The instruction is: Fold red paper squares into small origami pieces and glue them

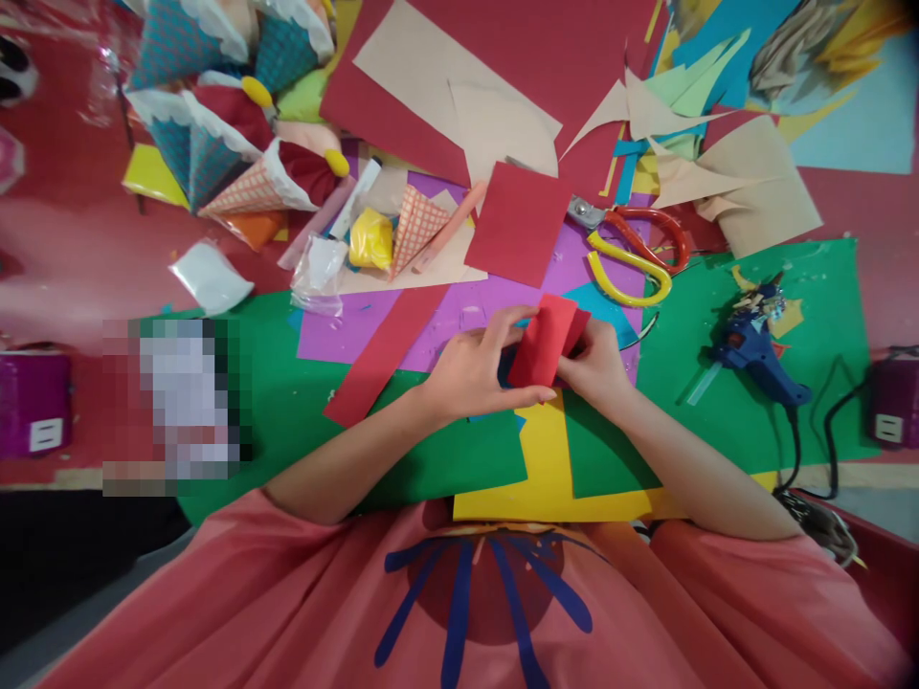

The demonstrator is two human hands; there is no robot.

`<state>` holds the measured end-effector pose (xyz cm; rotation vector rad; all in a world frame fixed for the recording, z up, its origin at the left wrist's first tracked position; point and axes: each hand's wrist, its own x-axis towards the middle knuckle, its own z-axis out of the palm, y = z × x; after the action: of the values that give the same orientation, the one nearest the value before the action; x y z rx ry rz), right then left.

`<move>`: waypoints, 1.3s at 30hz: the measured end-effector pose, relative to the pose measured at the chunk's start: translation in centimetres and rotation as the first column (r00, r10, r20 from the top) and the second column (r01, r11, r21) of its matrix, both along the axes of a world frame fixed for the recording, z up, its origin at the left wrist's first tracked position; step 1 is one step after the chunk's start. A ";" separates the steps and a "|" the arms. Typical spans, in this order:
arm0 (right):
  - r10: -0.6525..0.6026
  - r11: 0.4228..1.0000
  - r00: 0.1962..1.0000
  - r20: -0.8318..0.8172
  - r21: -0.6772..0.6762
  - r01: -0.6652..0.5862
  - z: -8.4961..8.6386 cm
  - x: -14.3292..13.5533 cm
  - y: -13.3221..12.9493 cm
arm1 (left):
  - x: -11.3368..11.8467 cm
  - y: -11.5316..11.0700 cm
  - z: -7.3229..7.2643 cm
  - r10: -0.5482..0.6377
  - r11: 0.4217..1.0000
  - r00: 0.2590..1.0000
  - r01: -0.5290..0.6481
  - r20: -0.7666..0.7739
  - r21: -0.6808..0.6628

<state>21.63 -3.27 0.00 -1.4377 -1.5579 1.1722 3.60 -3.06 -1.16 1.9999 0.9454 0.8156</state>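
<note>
Between my two hands, above the purple sheet, is a folded piece of red craft foam point(544, 342). My left hand point(480, 366) grips it from the left, thumb along the lower edge and fingers at the upper side. On the other side my right hand point(595, 362) pinches a darker red flap behind it, its fingertips partly hidden. A flat red square point(521, 223) lies just beyond my hands. To the left a long red strip point(388, 354) rests across the green and purple sheets. Scissors point(624, 244) with red and yellow handles lie beyond my right hand.
A blue glue gun point(761, 354) with its cord lies at the right on a green sheet point(818, 287). Several fabric-like cones point(251, 182) crowd the back left. Beige scraps point(761, 187) spread at the back right. A small checked cone point(417, 225) stands near a yellow lump point(371, 238).
</note>
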 end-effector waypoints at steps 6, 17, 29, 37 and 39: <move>0.076 0.995 0.997 0.019 0.065 -0.077 0.5 -0.5 -0.4 | 0.3 -0.2 0.0 0.028 0.997 0.998 -0.024 -0.053 0.070; -0.083 0.987 0.933 -0.351 -0.161 0.027 0.3 0.9 1.1 | -0.2 1.3 0.8 0.272 0.913 0.953 -0.212 0.134 -0.347; -0.109 0.979 0.928 -0.356 -0.201 0.038 0.2 1.1 1.4 | 0.0 1.8 0.3 0.409 0.835 0.876 -0.246 0.257 -0.493; -0.104 0.978 0.940 -0.325 -0.206 0.037 0.1 1.2 1.2 | 0.1 1.6 0.8 0.287 0.870 0.903 -0.106 0.320 -0.482; -0.138 0.974 0.927 -0.349 -0.216 0.064 -0.1 1.2 1.3 | 0.1 1.5 0.9 0.268 0.872 0.914 -0.096 0.305 -0.479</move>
<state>22.84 -1.99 -0.12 -1.3168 -1.1239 1.4705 3.67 -1.53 -0.22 1.3095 1.0070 0.9283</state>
